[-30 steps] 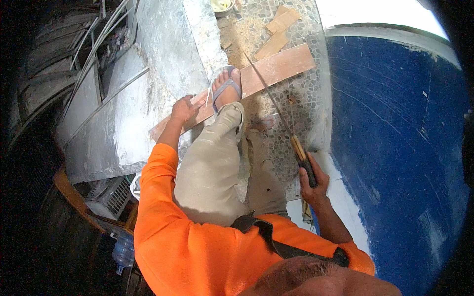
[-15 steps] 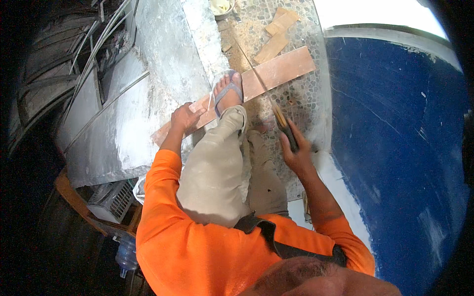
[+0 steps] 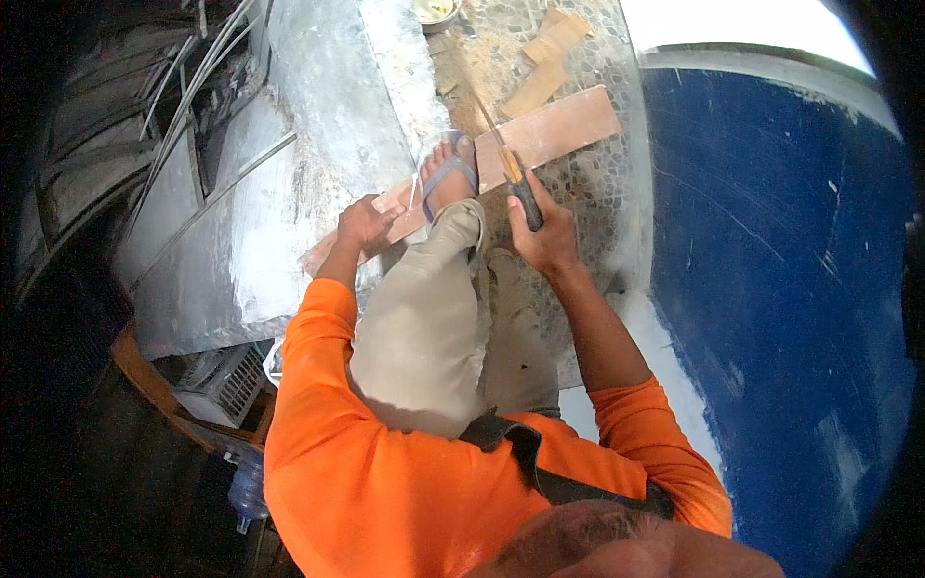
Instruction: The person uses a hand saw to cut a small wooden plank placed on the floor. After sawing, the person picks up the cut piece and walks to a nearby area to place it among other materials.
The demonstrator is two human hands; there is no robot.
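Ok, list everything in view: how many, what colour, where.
Plank: one, pinkish, upper middle
Saw: one, black grip, across plank
Offcuts: at least two, tan, beyond plank
Sawdust: scattered, tan, beside offcuts
Bowl: one, pale, top edge
Floor: one, grey, patterned, around plank
Slab: one, grey, upper left
Panel: one, blue, right
Crate: one, grey, lower left
Bottle: one, bluish, below crate
Shirt: one, orange, lower middle
Trousers: one pair, beige, centre
Left foot: one, in grey flip-flop, on plank
Left hand: one, bare, on plank
Right hand: one, bare, gripping saw
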